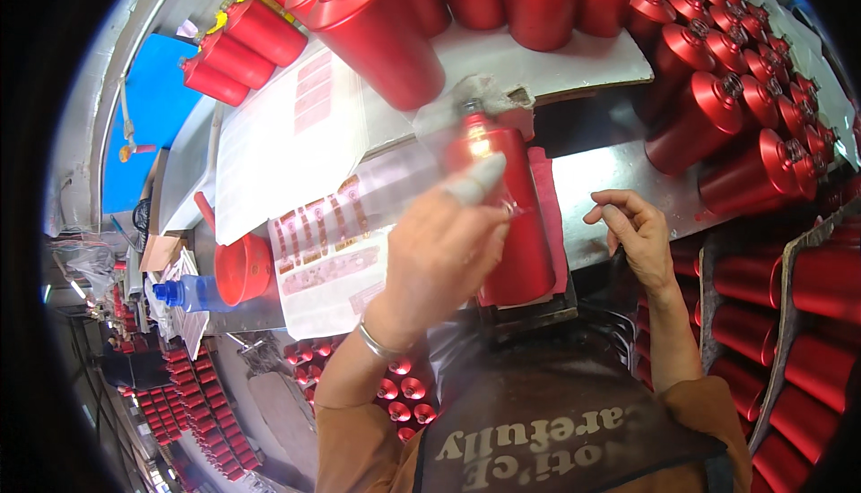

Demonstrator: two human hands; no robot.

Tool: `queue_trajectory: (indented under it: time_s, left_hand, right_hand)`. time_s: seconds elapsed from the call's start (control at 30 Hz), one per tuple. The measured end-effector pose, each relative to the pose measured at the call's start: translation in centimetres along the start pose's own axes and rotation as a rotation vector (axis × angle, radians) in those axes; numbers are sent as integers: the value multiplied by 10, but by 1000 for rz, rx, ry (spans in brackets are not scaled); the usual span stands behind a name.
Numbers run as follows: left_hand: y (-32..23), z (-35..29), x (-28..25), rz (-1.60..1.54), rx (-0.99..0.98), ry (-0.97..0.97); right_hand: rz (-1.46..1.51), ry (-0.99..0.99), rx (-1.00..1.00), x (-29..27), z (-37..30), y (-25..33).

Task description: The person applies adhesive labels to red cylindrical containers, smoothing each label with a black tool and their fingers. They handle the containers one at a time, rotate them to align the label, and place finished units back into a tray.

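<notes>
One red bottle [525,255] lies before me, looking plain and not done; printed strips [321,227] are left on the sheet [309,316]. I can't tell if my left hand [444,246] pinches; my right hand [640,235] is loose, holding nothing

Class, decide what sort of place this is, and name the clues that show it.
Most likely a factory or workshop: many matching red bottles crowd together at the right, more red cylinders lie in rows at the lower right, and a dark apron shows in the foreground.
</notes>
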State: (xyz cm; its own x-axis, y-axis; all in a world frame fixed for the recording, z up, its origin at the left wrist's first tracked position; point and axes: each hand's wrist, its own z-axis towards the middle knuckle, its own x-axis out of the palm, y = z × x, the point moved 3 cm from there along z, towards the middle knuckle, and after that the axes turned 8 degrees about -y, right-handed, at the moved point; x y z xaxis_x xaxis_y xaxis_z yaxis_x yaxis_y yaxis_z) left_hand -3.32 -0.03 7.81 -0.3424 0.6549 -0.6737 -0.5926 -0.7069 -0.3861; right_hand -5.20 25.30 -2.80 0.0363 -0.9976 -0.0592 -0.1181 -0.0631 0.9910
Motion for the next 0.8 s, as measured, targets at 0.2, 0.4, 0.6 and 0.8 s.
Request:
queue_trajectory:
  time_s: [0.2,0.4,0.6,0.8]
  left_hand:
    - [-6,-12,10,14,73,65]
    - [-11,-20,11,-29,77,210]
    - [10,-34,11,-336,-639,-185]
    - [27,-40,50,-766,-948,-137]
  right_hand:
    - [-22,76,-9,16,14,2]
    - [37,138,-146,55,54,23]
    - [-181,201,-59,77,81,42]
    - [-316,177,-257,85,77,62]
